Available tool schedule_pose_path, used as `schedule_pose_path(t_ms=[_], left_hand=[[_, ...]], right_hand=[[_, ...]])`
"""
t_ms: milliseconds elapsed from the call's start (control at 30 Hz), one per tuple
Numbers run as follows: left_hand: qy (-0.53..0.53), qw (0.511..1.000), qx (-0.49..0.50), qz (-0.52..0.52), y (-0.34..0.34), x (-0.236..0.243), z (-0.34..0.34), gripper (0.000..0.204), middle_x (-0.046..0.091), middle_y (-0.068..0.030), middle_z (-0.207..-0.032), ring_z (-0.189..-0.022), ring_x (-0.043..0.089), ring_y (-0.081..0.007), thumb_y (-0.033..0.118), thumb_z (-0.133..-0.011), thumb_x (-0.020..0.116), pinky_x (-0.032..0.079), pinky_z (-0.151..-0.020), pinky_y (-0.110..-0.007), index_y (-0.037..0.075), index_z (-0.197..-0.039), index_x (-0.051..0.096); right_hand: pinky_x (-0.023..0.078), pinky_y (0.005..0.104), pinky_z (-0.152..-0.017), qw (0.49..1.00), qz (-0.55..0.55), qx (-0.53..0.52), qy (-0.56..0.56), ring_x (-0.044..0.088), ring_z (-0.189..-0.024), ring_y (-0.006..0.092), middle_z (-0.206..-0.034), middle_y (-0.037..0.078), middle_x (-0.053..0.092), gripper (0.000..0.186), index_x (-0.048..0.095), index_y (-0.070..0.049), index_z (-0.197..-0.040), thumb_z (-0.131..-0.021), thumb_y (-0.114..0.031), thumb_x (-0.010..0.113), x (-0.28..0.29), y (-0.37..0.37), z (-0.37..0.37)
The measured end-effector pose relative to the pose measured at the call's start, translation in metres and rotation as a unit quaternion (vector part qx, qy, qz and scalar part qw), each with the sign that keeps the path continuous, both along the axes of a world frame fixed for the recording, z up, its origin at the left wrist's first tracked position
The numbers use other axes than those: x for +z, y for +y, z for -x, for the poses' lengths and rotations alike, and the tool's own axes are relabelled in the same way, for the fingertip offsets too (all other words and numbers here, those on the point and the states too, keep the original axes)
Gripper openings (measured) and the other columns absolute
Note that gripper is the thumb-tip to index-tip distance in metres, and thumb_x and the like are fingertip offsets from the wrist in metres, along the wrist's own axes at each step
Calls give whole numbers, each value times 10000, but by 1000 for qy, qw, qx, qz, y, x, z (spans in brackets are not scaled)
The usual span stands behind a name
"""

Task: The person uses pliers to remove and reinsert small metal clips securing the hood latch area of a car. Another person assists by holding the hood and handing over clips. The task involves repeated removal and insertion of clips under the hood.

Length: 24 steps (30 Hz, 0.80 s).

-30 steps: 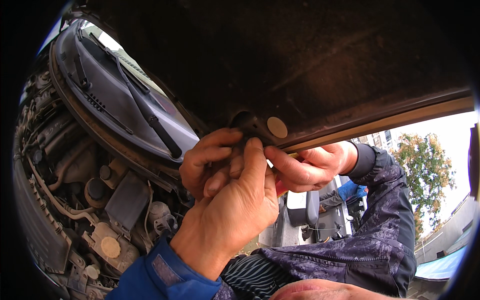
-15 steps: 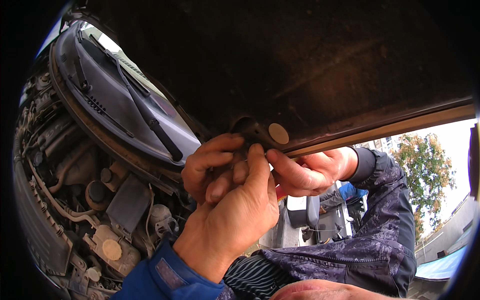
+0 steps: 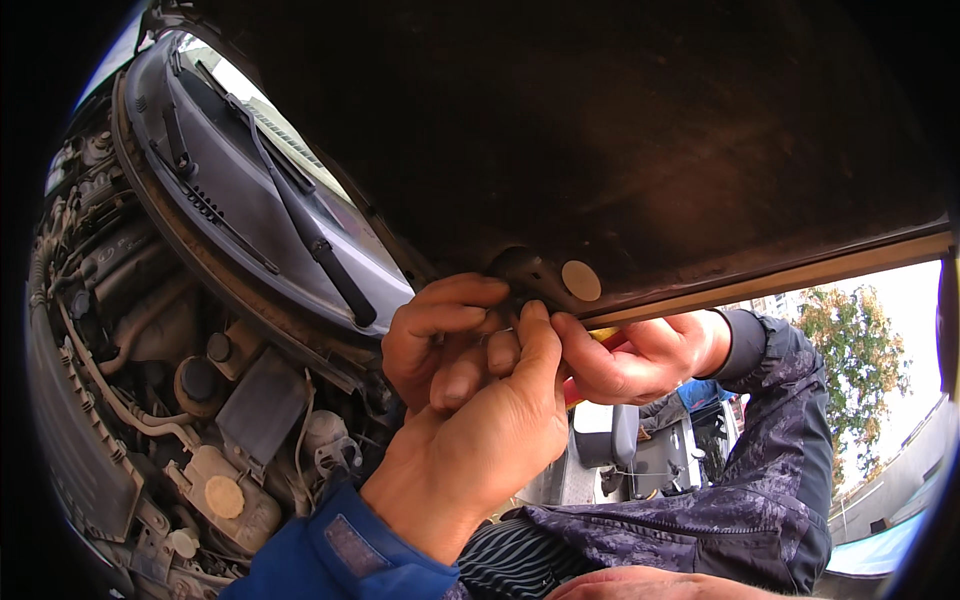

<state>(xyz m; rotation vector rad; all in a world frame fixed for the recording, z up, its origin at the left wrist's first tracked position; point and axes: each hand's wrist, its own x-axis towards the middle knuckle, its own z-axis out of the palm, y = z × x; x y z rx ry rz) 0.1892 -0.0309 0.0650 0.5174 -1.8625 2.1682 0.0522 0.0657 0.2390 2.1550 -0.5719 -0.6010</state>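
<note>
My left hand (image 3: 475, 425), in a blue cuff, reaches up to the lower edge of the raised bonnet (image 3: 700, 160). Its fingers are curled and its thumb is pressed up close to the bonnet's edge; whatever lies between them is hidden. From the right comes my right hand (image 3: 645, 350), in a dark cuff, its fingertips meeting the left hand's. Closed in it is a red-and-yellow handled tool (image 3: 605, 338), mostly covered by the fingers. Just above the fingertips, a round pale disc (image 3: 580, 281) sits on the bonnet's underside beside a dark opening.
An exposed engine bay (image 3: 180, 370) with hoses and a reservoir with a round cap (image 3: 223, 496) fills the left. Behind it are the windscreen and wiper arms (image 3: 320, 245). A yellowish strip (image 3: 770, 280) runs along the bonnet edge. Another vehicle (image 3: 640, 450) and a tree (image 3: 850, 370) stand beyond.
The view has shifted slightly, so bonnet, disc and hands sit a little lower and further right. More yellow shows by my right hand. Both hands stay closed at the same spot.
</note>
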Motion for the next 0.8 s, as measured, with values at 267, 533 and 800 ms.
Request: schedule_pose_path(t_ms=[267, 533, 800], left_hand=[[38, 997, 41, 54, 3, 1, -5, 548, 278, 23, -515, -562, 412, -81, 152, -1163, 553, 540, -784, -210, 130, -634, 410], [-14, 989, -107, -105, -8, 9, -17, 539, 235, 29, -507, -547, 386, -67, 123, -1198, 442, 555, -941, -270, 64, -663, 465], [36, 999, 22, -29, -9, -3, -28, 364, 322, -18, -631, -692, 512, -126, 61, -1159, 469, 588, -1005, -362, -12, -813, 553]], right_hand=[[657, 317, -749, 999, 15, 36, 20, 683, -804, 120, -1230, 1, 744, 388, 755, -111, -1188, -1108, -472, 636, -1, -3, 0], [630, 352, -712, 993, -80, 78, -26, 715, -826, 222, -1234, 85, 725, 259, 684, -90, -976, -1061, -334, 672, 0, 5, 6], [623, 362, -747, 989, -136, -41, -49, 727, -821, 230, -1037, 125, 728, 350, 673, -25, -1067, -798, -213, 797, 1, 25, 13]])
